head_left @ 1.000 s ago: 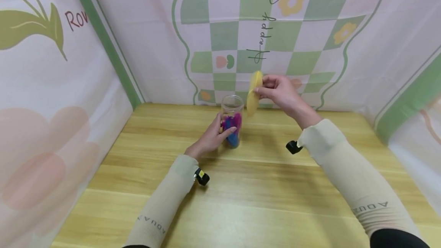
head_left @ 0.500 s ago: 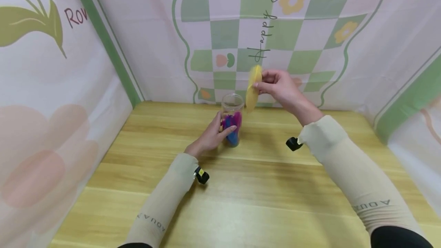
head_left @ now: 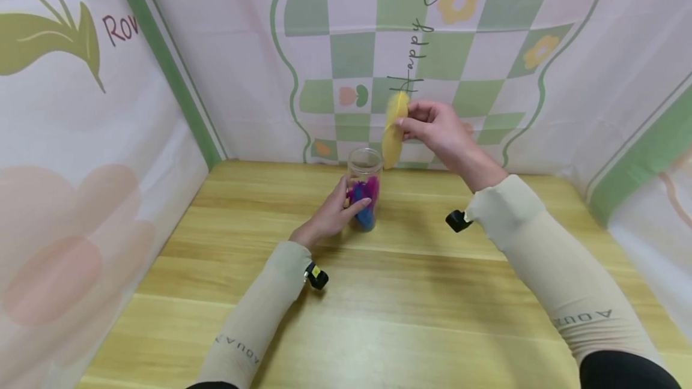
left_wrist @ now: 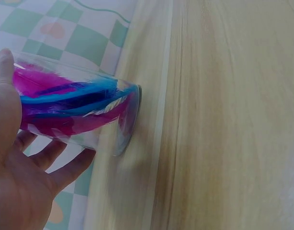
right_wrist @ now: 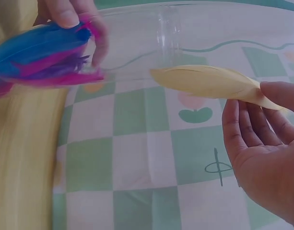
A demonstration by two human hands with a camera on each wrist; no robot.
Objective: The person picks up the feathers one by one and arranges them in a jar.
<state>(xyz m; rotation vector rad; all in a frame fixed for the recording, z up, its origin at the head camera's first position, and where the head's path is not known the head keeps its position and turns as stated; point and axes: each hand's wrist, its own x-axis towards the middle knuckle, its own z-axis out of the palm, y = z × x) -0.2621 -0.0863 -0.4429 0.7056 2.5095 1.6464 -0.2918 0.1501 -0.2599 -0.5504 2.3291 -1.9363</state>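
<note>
A clear glass jar (head_left: 365, 164) stands upright near the back of the table, with blue, purple and magenta feathers (left_wrist: 75, 98) inside its lower part. My left hand (head_left: 328, 212) grips the jar from the left, thumb across its front. Between thumb and fingers, my right hand (head_left: 440, 134) pinches a yellow feather (head_left: 394, 137), held up just right of the jar's rim. In the right wrist view the yellow feather (right_wrist: 204, 82) points its broad end toward the jar's mouth (right_wrist: 168, 36). The right hand's other fingers (right_wrist: 247, 124) curl loosely below it.
The wood-grain table (head_left: 346, 317) runs back to a printed cloth wall (head_left: 351, 53) close behind the jar. Another cloth wall (head_left: 81, 155) rises on the left, and one more (head_left: 659, 161) on the right. A small black camera (head_left: 316, 277) sits at the left wrist.
My right hand has lifted the yellow feather and brought it slightly left, nearer the jar's rim. The left hand and the jar have stayed in place.
</note>
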